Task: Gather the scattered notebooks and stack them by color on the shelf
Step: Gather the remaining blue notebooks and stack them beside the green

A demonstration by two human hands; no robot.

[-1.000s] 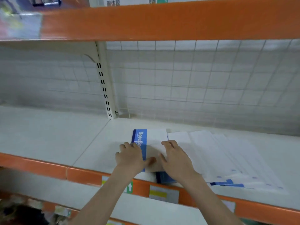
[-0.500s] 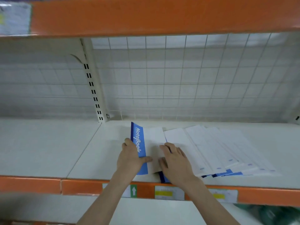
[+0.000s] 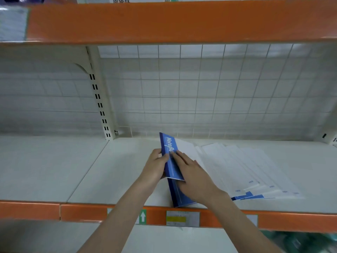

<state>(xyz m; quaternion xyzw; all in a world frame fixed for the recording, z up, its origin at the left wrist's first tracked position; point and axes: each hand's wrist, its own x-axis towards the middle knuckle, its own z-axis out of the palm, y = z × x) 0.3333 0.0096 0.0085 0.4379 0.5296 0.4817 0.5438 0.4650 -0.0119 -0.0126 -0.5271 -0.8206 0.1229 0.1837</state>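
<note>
A blue and white notebook [image 3: 168, 148] is tilted up on its left edge on the white shelf [image 3: 54, 167]. My left hand [image 3: 156, 166] grips that raised edge from the left, thumb on the blue cover. My right hand [image 3: 191, 177] lies flat with straight fingers on the notebook's face. Under it another blue notebook [image 3: 179, 195] lies flat at the shelf's front edge. To the right, several more blue and white notebooks [image 3: 242, 167] are fanned out flat, overlapping one another.
An orange front rail [image 3: 82, 211] with price labels edges the shelf. An orange beam [image 3: 164, 21] runs overhead. A wire grid back [image 3: 200, 92] and a slotted upright post [image 3: 99, 99] stand behind. A lower shelf shows beneath.
The top notebook has been lifted from flat to tilted on its left edge. My left hand moved round to its edge, and my right hand slid up onto its cover.
</note>
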